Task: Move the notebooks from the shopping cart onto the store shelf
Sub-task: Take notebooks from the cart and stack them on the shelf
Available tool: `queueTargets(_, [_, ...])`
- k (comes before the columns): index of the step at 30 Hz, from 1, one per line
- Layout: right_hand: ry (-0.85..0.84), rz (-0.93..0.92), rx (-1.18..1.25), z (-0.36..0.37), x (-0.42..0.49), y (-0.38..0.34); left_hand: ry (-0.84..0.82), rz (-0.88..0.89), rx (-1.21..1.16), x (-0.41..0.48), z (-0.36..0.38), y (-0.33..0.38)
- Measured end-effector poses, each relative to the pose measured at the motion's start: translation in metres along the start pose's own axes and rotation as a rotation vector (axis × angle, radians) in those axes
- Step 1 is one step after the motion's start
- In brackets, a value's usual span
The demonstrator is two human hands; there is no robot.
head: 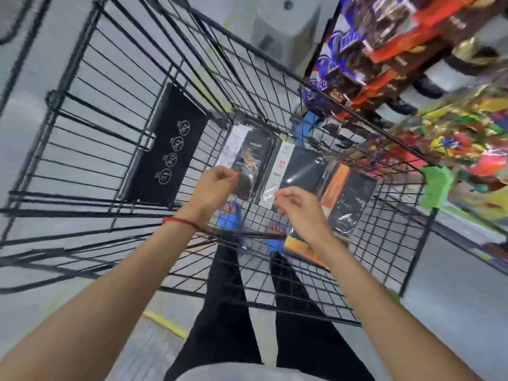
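Several plastic-wrapped notebooks lie flat on the wire floor of the black shopping cart [365,125]. The left notebook [251,152] is dark with a white strip. A black middle notebook [303,167] has a white band, and an orange-and-black notebook [350,200] lies to its right. Another orange notebook [298,247] shows partly under my right forearm. My left hand [217,185] is down in the cart, its curled fingers pinching the near corner of the left notebook. My right hand [298,206] hovers over the middle notebook's near end, fingers loosely curled and holding nothing.
The store shelf [406,59] rises on the right, packed with snack boxes and bright bags. A black seat flap [167,144] leans on the cart's left inner wall. A green bumper [435,187] caps the right corner. My legs and blue shoes [231,215] show through the wire.
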State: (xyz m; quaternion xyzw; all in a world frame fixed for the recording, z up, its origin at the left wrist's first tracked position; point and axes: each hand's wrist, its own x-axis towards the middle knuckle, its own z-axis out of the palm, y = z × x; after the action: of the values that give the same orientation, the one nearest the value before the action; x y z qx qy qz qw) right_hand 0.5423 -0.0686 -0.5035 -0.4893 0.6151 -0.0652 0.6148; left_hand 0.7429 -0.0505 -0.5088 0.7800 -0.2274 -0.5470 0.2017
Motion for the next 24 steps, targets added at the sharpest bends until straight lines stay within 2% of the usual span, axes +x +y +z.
queueTargets(7, [0.098,0.107,0.052,0.050,0.086,0.032,-0.105,0.041,0.360,0.125,-0.001,-0.050])
queueTargets(11, [0.143,0.161,0.102,0.073,0.133,0.051,-0.028,0.082,0.517,0.205,0.017,-0.102])
queueTargets(14, [0.172,0.187,0.123,0.083,0.155,0.058,-0.012,0.086,0.514,0.193,0.017,-0.080])
queueTargets(18, [0.172,0.212,0.109,0.087,0.171,0.062,0.087,0.088,0.416,0.194,0.034,-0.088])
queueTargets(24, [0.078,0.200,0.030,0.086,0.171,0.063,0.238,0.136,0.491,0.197,0.047,-0.096])
